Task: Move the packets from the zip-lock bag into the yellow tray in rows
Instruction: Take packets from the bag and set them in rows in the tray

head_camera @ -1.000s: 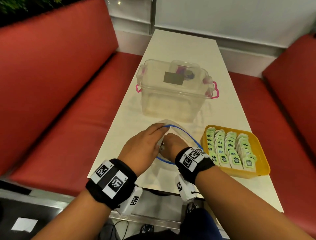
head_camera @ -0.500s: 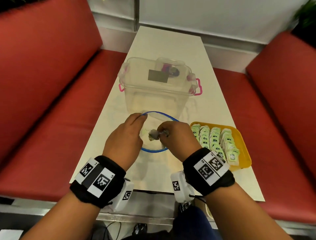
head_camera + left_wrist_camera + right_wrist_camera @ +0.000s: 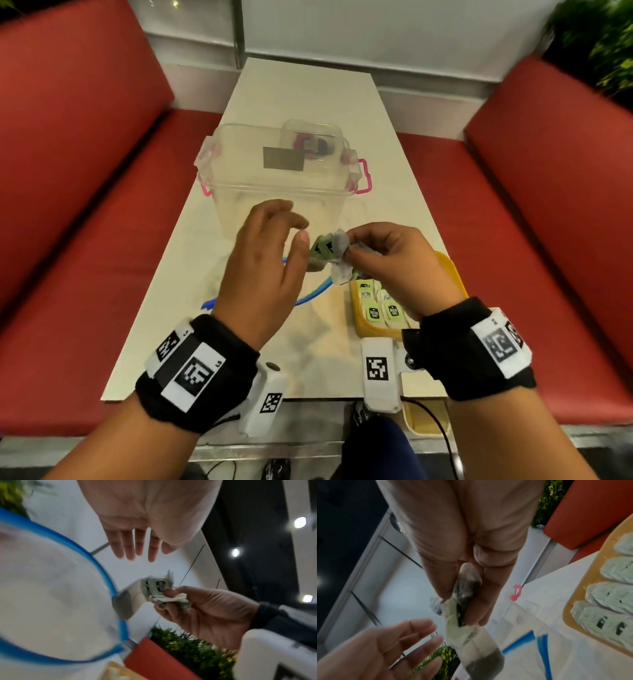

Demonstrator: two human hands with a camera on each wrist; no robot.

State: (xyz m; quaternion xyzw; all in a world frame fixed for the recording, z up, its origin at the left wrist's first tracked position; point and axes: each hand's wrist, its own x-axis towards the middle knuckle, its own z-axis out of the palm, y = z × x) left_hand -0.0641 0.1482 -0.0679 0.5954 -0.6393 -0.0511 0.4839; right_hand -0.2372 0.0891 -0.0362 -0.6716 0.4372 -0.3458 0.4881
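Note:
My right hand (image 3: 346,247) pinches a small bunch of green-and-white tea packets (image 3: 327,249) in the air above the table, left of the yellow tray (image 3: 360,329). One tea bag (image 3: 482,655) dangles from the bunch. Just left of the packets, my left hand (image 3: 295,230) hovers with loosely spread fingers (image 3: 133,547) and holds nothing. The clear zip-lock bag with a blue rim (image 3: 317,291) lies on the table below both hands. Rows of packets (image 3: 382,310) fill the tray, partly hidden by my right wrist.
A clear lidded storage box with pink latches (image 3: 284,178) stands just behind the hands. The narrow white table (image 3: 308,92) runs away from me between two red benches (image 3: 85,205). A plant (image 3: 603,41) sits at the far right.
My right hand has come up out of the zip-lock bag with a bunch of packets. My left hand has let go of the bag's rim and risen, and the bag now lies on the table.

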